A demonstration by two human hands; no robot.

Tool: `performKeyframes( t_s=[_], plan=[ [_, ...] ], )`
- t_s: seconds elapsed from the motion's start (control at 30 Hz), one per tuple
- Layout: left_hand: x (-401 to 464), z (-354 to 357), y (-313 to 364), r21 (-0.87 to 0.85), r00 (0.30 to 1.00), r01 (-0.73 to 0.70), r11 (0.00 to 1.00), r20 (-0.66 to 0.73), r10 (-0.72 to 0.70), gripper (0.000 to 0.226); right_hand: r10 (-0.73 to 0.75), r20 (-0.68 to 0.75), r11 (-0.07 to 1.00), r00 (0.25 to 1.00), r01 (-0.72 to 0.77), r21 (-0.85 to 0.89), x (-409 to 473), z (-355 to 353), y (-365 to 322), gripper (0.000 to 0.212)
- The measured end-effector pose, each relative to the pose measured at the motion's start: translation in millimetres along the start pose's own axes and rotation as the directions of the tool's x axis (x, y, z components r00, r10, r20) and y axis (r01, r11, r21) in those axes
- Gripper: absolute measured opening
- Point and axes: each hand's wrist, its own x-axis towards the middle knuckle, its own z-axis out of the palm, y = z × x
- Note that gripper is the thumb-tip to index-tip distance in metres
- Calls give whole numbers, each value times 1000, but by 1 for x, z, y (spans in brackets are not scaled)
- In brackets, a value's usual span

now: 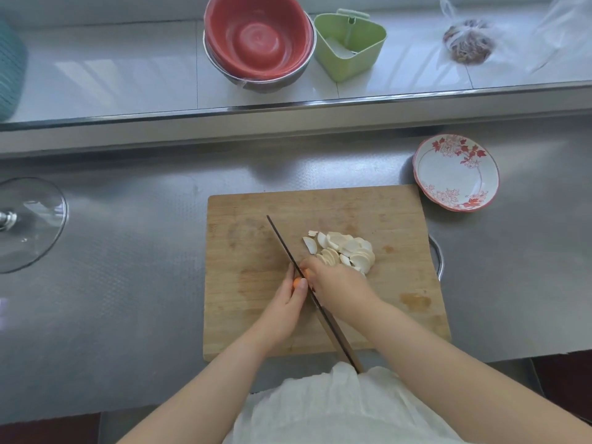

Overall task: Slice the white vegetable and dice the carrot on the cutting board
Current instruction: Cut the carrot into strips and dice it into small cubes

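On a steel counter (128, 251), a wooden cutting board (384, 213) holds white slices (342, 251); left hand (285, 302) pinches the carrot (298, 282); right hand (336, 283), grip unclear, at the knife (282, 241); red bowls (256, 36) line the ledge.

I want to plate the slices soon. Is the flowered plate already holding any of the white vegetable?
No. The flowered plate is bare, and the white slices lie piled on the cutting board.
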Motion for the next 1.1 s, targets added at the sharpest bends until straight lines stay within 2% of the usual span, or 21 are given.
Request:
performKeyframes(
  t_s=[0.07,0.2,0.3,0.4,0.5,0.63,0.7,0.8,1.0,1.1],
  plan=[
    [2,1,0,3,1000,-6,1000,-4,6,60,40,-37,998,998,-38,50,-3,5,-3,30],
    [5,3,-2,10,1000,-10,1000,-23,10,61,263,-87,941,961,-235,244,-7,15,-2,38],
    [5,2,-4,-25,1000,10,1000,-28,-11,62,383,-9,865,924,-355,353,-17,19,-3,47],
    [6,2,-6,-67,999,31,997,-41,-34,64,420,129,800,898,-434,414,-34,23,-6,59],
    [6,4,-8,-105,995,76,992,-59,-83,64,361,264,817,895,-439,373,-43,27,-6,60],
    [2,2,-6,-95,996,84,992,-33,-88,50,267,287,842,920,-368,395,-34,32,-7,44],
    [0,1,-5,-86,996,86,993,-8,-87,45,292,266,868,918,-372,330,-28,32,-9,31],
    [-2,-2,-8,-87,994,102,991,36,-99,59,374,257,859,891,-437,268,-21,35,-9,8],
    [-1,-4,-8,-84,993,111,990,56,-106,61,474,161,840,866,-500,211,-19,28,-16,18],
    [-1,-5,-11,-60,993,111,992,49,-108,84,475,109,852,873,-488,189,-42,17,-23,17]
  ],
)
